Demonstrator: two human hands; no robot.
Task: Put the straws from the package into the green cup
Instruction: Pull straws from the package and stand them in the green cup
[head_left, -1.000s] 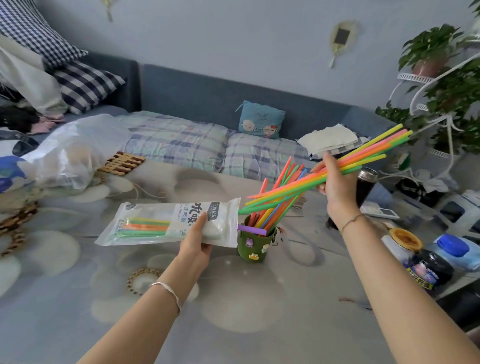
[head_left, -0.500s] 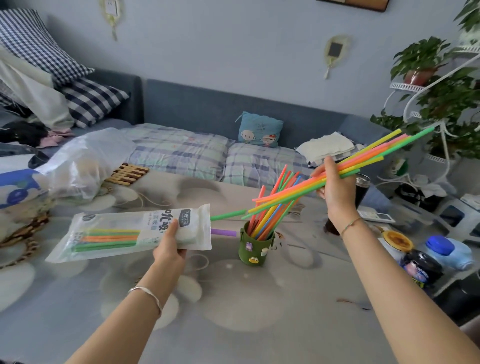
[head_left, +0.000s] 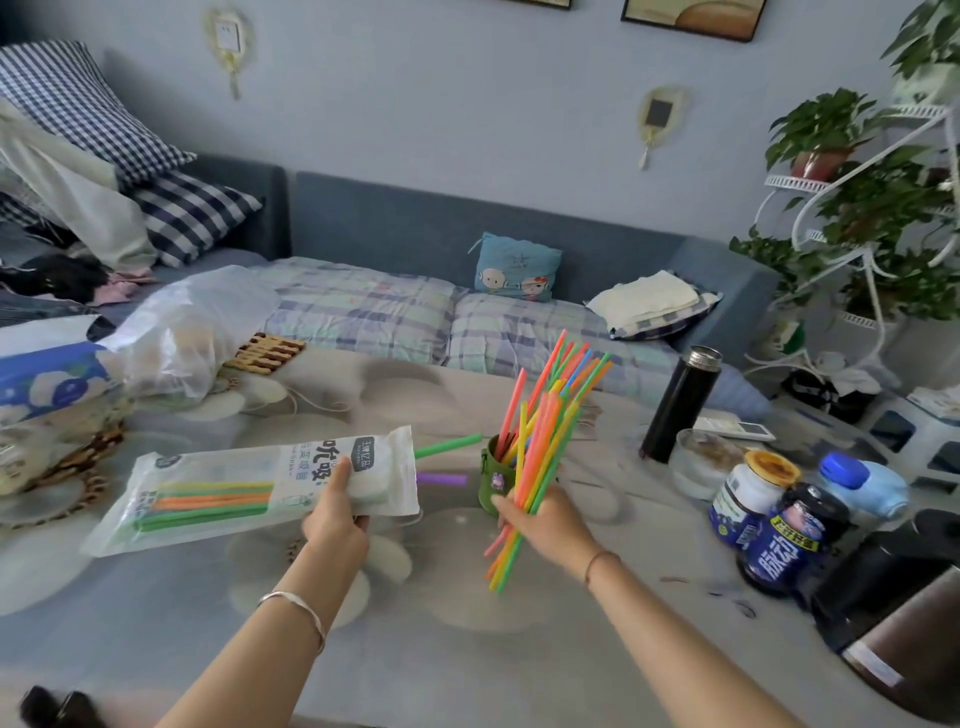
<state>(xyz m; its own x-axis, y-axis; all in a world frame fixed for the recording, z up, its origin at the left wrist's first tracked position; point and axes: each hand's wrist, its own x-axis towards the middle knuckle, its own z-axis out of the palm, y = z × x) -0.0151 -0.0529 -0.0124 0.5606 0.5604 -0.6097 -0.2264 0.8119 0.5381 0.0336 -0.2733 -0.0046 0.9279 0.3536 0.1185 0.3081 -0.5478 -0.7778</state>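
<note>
Right hand (head_left: 540, 525), grip tight on the straws (head_left: 543, 441), has tipped them upright by the green cup (head_left: 491, 480), ready to drop in; left hand (head_left: 335, 525) grips the package (head_left: 234, 493).

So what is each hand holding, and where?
The left hand pinches the straw package near its open end. The right hand grips a bundle of straws below their middle.

One camera is sitting on the person's head, looking forward and down. It is looking over the table (head_left: 467, 649), and both arms are reaching in from the bottom edge. The left hand (head_left: 335, 525) and right hand (head_left: 543, 525) are showing near the middle, close to the camera. Farther off, it is taking in the sofa (head_left: 467, 228), the wall (head_left: 467, 104) and the plants (head_left: 883, 208) on the right.
</note>
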